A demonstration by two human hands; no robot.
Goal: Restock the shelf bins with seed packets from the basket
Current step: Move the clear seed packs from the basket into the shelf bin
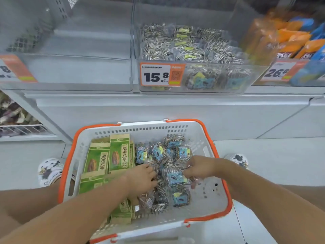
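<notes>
A white basket with orange rim and handles sits on the floor below me. Green seed packets stand in its left half, and several clear packets of striped seeds with blue labels are piled in the middle. My left hand reaches into that pile, fingers curled down among the clear packets. My right hand pinches the edge of one clear blue-label packet. On the shelf above, a clear bin marked 15.8 holds several of the same striped-seed packets.
Left of the 15.8 bin is a clear bin with nothing visible inside. A bin of orange and blue packs, priced 26.8, stands at the right. My patterned shoes flank the basket on the pale floor.
</notes>
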